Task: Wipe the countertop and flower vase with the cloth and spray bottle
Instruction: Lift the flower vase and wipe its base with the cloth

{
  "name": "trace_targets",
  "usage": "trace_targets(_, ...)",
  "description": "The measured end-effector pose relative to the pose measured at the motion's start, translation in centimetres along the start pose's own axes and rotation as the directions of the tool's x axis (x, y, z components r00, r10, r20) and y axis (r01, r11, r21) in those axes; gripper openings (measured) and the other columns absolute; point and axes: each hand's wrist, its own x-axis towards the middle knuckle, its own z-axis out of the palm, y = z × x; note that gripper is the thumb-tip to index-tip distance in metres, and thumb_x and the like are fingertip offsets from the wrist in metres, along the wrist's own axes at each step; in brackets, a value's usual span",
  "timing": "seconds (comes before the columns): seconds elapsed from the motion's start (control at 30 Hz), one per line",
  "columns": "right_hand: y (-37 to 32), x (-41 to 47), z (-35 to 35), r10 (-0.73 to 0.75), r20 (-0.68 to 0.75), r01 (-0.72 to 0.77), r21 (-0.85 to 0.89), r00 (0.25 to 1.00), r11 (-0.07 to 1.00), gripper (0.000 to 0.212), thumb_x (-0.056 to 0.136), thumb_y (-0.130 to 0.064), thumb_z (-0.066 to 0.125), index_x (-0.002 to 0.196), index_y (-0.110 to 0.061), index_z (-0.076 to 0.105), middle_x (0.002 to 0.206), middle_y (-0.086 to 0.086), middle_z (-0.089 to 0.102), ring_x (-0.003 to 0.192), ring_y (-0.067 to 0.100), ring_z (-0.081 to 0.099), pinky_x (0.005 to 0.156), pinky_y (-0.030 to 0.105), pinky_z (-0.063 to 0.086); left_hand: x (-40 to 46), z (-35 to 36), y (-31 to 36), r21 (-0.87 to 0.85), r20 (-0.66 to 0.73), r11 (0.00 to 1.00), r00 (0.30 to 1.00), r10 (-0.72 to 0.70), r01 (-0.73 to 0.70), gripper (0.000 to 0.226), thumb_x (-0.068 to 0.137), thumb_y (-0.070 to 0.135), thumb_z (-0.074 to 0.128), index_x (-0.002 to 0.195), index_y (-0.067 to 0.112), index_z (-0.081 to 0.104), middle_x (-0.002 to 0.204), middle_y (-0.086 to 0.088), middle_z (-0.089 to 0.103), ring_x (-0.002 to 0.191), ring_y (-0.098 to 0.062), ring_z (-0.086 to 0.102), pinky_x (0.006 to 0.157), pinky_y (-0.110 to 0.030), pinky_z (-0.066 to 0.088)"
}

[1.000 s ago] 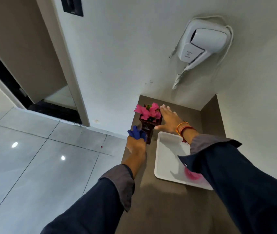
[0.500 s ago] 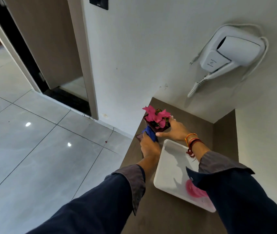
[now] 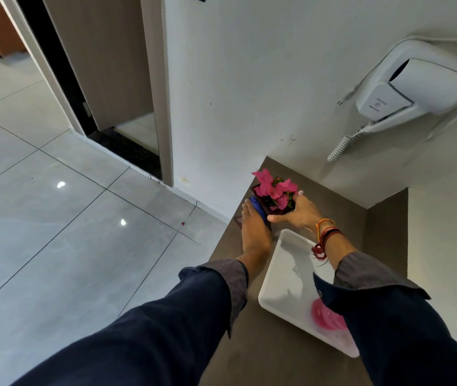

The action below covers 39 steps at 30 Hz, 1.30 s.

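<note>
A dark red vase [image 3: 270,208] with pink flowers [image 3: 274,188] is tilted toward the left at the far left corner of the brown countertop [image 3: 266,355]. My right hand [image 3: 295,211] grips the vase from the right side. My left hand [image 3: 253,229] presses a blue cloth [image 3: 258,207] against the vase's left side. A pink object [image 3: 326,316], partly hidden by my right sleeve, lies in the white tray; I cannot tell whether it is the spray bottle.
A white tray [image 3: 288,277] rests on the countertop under my right forearm. A wall-mounted hair dryer [image 3: 416,87] with a coiled cord hangs above the counter's back. The counter's left edge drops to a tiled floor [image 3: 54,232]. A doorway [image 3: 105,79] stands at upper left.
The vase has been tipped from upright to leaning left, with my right hand closing round it. My left hand with the cloth has moved up along the vase's side.
</note>
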Motion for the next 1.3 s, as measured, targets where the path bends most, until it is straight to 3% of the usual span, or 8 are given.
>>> trace_targets(0.2,0.0,-0.1,-0.2,-0.002,-0.019,0.001,-0.049,1.000,0.999,0.087,0.065,-0.043,0.090,0.140,-0.017,0.055,0.152,0.017,0.049,0.133,0.038,0.052,0.114,0.052,0.042,-1.3,0.6,-2.5,0.483,0.141,0.844,0.972,0.187,-0.232,0.076,0.100,0.012,0.053,0.155,-0.005,0.002,0.164,-0.026,0.009,0.152,-0.041,0.011,0.121,-0.055,0.028)
trace_targets(0.6,0.2,-1.0,-0.4,-0.047,-0.012,0.047,-0.017,0.999,0.999,0.081,0.065,-0.045,0.090,0.136,-0.020,0.059,0.148,0.018,0.053,0.132,0.037,0.053,0.112,0.051,0.043,-0.9,-3.1,-6.1,0.687,0.494,0.374,0.778,0.389,-0.623,0.063,0.103,0.014,0.050,0.152,-0.008,0.017,0.156,-0.033,0.028,0.143,-0.048,0.031,0.113,-0.062,0.037)
trace_targets(0.63,0.2,-1.1,-0.4,-0.054,-0.013,0.054,-0.008,0.998,0.999,0.081,0.065,-0.044,0.090,0.136,-0.020,0.059,0.147,0.018,0.054,0.132,0.037,0.053,0.112,0.051,0.043,-0.8,-3.8,-6.1,0.683,0.459,0.427,0.803,0.379,-0.592,0.063,0.101,0.015,0.054,0.151,-0.006,0.022,0.154,-0.031,0.032,0.141,-0.045,0.035,0.113,-0.060,0.039)
trace_targets(0.73,0.2,-1.1,-0.4,-0.062,-0.015,0.062,0.013,0.998,0.998,0.079,0.064,-0.042,0.090,0.134,-0.018,0.061,0.139,0.015,0.060,0.127,0.035,0.057,0.111,0.049,0.045,-0.4,-4.7,-5.1,0.427,0.088,0.882,0.980,0.178,-0.198,0.049,0.095,0.013,0.062,0.137,0.001,0.041,0.136,-0.020,0.050,0.122,-0.036,0.052,0.103,-0.049,0.050)
trace_targets(0.8,0.1,-1.0,-0.3,-0.061,-0.014,0.061,0.011,0.998,0.998,0.079,0.065,-0.041,0.090,0.134,-0.018,0.061,0.136,0.013,0.063,0.126,0.035,0.058,0.110,0.048,0.045,0.3,-4.0,-3.6,0.216,-0.045,0.976,0.999,0.008,0.002,0.052,0.093,0.006,0.060,0.139,-0.004,0.036,0.137,-0.025,0.049,0.124,-0.041,0.052,0.104,-0.052,0.048)
trace_targets(1.07,0.1,-0.6,-0.5,-0.046,0.001,0.046,0.024,0.999,0.999,0.076,0.067,-0.032,0.091,0.134,-0.015,0.059,0.128,0.008,0.068,0.121,0.030,0.062,0.107,0.041,0.047,-0.1,0.1,-3.6,0.458,0.210,0.855,0.964,0.161,-0.243,0.073,0.095,-0.003,0.052,0.153,-0.009,0.009,0.161,-0.029,0.016,0.150,-0.039,0.019,0.120,-0.048,0.033)
trace_targets(1.2,0.0,-0.5,-0.7,-0.035,0.003,0.035,0.016,0.999,0.999,0.076,0.067,-0.034,0.091,0.133,-0.014,0.059,0.126,0.007,0.069,0.121,0.030,0.062,0.105,0.039,0.048,0.1,-1.8,-6.7,0.588,0.449,0.620,0.847,0.283,-0.519,0.064,0.100,0.012,0.054,0.151,-0.007,0.020,0.156,-0.027,0.030,0.144,-0.040,0.032,0.111,-0.055,0.043)
trace_targets(1.3,0.2,-0.6,-0.5,-0.042,-0.004,0.042,0.011,0.999,0.999,0.076,0.066,-0.038,0.090,0.132,-0.015,0.060,0.122,0.005,0.069,0.118,0.029,0.061,0.093,0.030,0.043,0.8,-3.9,-7.9,0.514,0.413,0.691,0.852,0.321,-0.509,0.044,0.100,0.014,0.050,0.141,0.001,0.038,0.143,-0.021,0.048,0.128,-0.037,0.051,0.104,-0.051,0.048)
